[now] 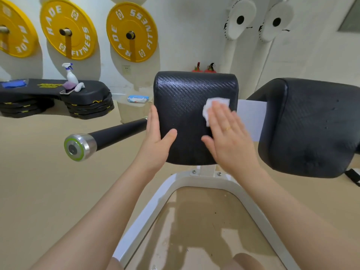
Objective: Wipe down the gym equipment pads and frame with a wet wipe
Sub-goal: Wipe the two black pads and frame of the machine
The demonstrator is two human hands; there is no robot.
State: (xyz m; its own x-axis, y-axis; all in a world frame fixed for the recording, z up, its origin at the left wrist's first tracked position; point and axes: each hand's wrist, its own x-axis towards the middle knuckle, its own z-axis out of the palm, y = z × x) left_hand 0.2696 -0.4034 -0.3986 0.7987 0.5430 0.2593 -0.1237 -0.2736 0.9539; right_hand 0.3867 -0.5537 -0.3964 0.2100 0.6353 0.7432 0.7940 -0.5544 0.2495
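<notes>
While our right hand presses the wet wipe flat under spread, extended fingers against the centre pad, our left hand steadies that pad's left edge, thumb on its face and fingers wrapped behind. We judge that overlapping strokes toward the near edge would cover best. A second pad sits to the right and the white frame lies near, below; neither appears wet. A black bar handle juts left, crowding the left forearm. Far left, a spray bottle and wipes packet stand well apart.
</notes>
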